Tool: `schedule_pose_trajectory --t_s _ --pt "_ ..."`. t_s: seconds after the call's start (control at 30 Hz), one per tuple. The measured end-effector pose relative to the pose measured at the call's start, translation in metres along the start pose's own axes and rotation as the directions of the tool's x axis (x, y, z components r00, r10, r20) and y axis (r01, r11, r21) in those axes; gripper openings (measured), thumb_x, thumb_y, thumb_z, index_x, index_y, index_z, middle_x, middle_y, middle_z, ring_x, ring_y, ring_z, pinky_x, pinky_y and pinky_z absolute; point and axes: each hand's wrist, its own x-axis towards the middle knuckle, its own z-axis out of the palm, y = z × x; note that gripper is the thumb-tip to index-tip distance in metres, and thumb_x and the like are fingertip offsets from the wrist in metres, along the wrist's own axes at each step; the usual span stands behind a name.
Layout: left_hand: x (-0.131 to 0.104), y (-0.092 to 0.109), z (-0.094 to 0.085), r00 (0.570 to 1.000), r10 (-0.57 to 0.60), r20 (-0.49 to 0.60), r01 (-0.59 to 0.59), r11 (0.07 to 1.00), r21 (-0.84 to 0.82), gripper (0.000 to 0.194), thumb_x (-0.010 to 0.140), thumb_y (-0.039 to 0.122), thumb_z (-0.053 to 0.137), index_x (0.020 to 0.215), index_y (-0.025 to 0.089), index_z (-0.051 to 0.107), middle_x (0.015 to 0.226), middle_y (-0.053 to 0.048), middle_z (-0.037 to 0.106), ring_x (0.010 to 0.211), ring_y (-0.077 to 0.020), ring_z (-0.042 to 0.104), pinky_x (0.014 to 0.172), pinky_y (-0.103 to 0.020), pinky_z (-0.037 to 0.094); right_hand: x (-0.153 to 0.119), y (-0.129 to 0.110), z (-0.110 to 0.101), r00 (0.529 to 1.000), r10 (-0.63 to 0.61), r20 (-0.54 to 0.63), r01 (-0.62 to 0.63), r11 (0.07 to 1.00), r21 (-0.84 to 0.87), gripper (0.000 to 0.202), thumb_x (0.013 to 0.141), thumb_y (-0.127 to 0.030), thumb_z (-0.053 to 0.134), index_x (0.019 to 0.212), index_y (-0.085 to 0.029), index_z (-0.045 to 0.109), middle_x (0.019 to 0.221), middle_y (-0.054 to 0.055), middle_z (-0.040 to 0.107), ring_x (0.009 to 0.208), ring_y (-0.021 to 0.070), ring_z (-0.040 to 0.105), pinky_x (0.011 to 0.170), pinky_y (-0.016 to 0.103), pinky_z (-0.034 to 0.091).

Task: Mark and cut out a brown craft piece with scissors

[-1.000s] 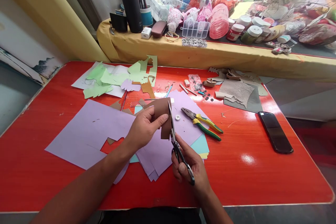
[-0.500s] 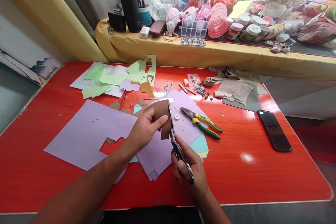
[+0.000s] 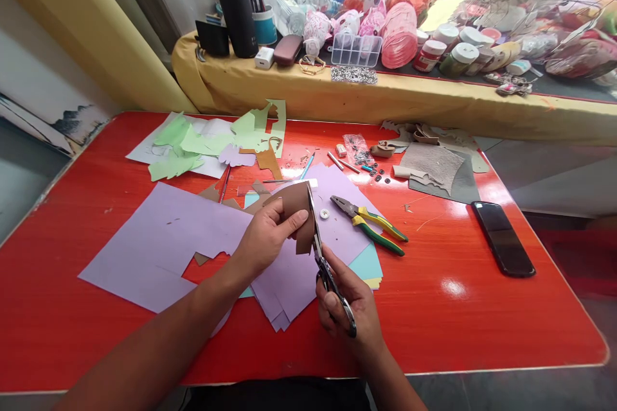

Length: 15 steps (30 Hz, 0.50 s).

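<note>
My left hand (image 3: 267, 233) pinches a piece of brown sheet (image 3: 295, 198), paper or thin leather, between thumb and fingers above the table. In my right hand (image 3: 351, 305) is a pair of scissors (image 3: 322, 263) with dark handles, its blades pointing away from me along the right edge of the brown piece. Whether the blades are fully closed I cannot tell. Beneath both hands lie purple sheets (image 3: 294, 282). A small round white button-like disc (image 3: 324, 214) and pliers (image 3: 369, 223) with green and yellow handles rest just right of the blades.
On the red table (image 3: 463, 334) a black phone (image 3: 502, 239) lies at right. Grey leather scraps (image 3: 431, 164) are at back right, green paper offcuts (image 3: 207, 141) at back left. A cloth-covered ledge (image 3: 299, 93) behind holds jars (image 3: 457, 58), a black cylinder (image 3: 232, 3) and bagged items.
Almost nothing differs. The view has shifted very slightly, and both hands keep their hold on the brown piece and the scissors.
</note>
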Motion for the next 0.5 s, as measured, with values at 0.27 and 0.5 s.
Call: schedule_pose_trajectory --t_s 0.27,0.5 --pt "0.0 0.001 0.0 1.0 0.009 -0.017 -0.009 0.999 0.038 0.036 0.089 0.055 0.079 0.092 0.021 0.069 0.078 0.001 0.067 0.072 -0.0165 0.058 0.067 -0.03 0.046 0.0 0.011 -0.002 0.999 -0.035 -0.006 0.035 0.999 0.016 0.076 0.092 -0.054 0.085 0.16 -0.031 0.061 0.077 -0.005 0.052 0.043 0.0038 0.03 0.038 0.022 0.034" --pt "0.0 0.001 -0.002 1.0 0.001 -0.013 0.0 0.999 0.049 0.036 0.091 0.055 0.077 0.096 0.021 0.069 0.083 0.001 0.068 0.076 -0.0166 0.058 0.07 -0.03 0.047 0.0 0.007 0.002 0.998 -0.054 -0.011 0.054 0.998 0.043 0.072 0.093 -0.05 0.086 0.158 -0.031 0.063 0.076 -0.005 0.051 0.042 0.003 0.029 0.038 0.02 0.031"
